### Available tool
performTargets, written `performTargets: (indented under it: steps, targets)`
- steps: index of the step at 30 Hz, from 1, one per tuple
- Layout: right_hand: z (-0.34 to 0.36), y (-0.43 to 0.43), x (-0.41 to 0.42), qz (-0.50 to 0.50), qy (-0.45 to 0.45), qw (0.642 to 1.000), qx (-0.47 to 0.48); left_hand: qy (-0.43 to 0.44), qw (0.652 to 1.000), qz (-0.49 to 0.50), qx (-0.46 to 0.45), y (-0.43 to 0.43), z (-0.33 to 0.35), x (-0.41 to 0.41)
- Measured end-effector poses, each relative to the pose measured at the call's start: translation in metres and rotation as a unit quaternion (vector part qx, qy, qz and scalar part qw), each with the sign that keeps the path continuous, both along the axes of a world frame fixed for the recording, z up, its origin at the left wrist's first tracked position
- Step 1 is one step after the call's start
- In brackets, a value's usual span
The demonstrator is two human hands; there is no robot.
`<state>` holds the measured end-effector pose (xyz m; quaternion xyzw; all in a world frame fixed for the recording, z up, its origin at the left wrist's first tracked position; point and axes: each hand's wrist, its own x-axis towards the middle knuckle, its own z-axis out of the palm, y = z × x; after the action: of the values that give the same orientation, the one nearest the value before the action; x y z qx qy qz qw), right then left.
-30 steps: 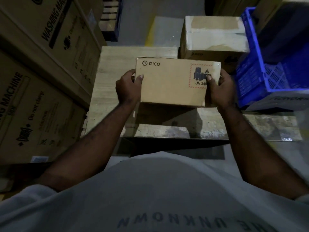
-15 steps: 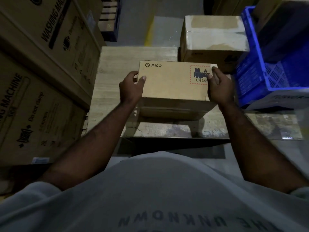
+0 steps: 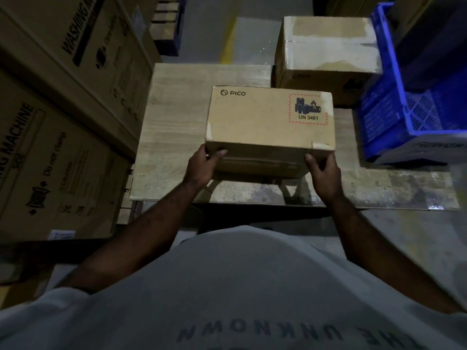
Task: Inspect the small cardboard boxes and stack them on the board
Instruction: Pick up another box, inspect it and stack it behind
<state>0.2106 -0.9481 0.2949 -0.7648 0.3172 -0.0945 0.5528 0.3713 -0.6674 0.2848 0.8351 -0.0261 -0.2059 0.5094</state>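
Observation:
A small brown cardboard box (image 3: 267, 120), printed PICO with a red-framed UN 3481 battery label, sits over the middle of the pale wooden board (image 3: 182, 117). Its printed top faces up. My left hand (image 3: 202, 165) grips the box's near left corner, thumb on the front face. My right hand (image 3: 323, 170) grips the near right corner the same way. Whether the box rests on the board or hangs just above it, I cannot tell. A second taped cardboard box (image 3: 326, 54) stands at the board's far right.
Tall washing-machine cartons (image 3: 63, 117) wall off the left side. A blue plastic crate (image 3: 414, 97) stands on the right, over the board's right end. Grey floor and a dark pallet (image 3: 169, 24) lie beyond the board.
The box has tipped away from me so its printed face now lies flat on top, and it has sunk towards the board. Both hands slid from its sides to its near corners.

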Motion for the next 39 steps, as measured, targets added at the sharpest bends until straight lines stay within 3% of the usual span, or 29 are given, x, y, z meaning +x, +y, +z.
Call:
performTargets:
  steps: [7, 13, 20, 31, 39]
  targets:
    - [0.005, -0.014, 0.015, -0.002, 0.013, 1.000, -0.022, -0.001, 0.999, 0.024, 0.027, -0.013, 0.005, 0.006]
    - [0.024, -0.027, 0.029, -0.003, -0.007, 0.996, -0.083, -0.170, 0.981, 0.012, 0.095, -0.014, 0.019, 0.019]
    - [0.039, -0.021, 0.039, -0.018, -0.025, 0.994, -0.105, -0.223, 0.970, 0.070, 0.062, -0.021, 0.031, 0.031]
    - [0.001, -0.016, 0.040, 0.025, 0.050, 0.992, -0.114, -0.116, 0.981, 0.022, 0.155, -0.013, 0.002, 0.028]
    - [-0.007, -0.013, 0.033, 0.019, 0.040, 0.996, -0.073, -0.053, 0.994, 0.049, 0.079, -0.004, -0.004, 0.026]
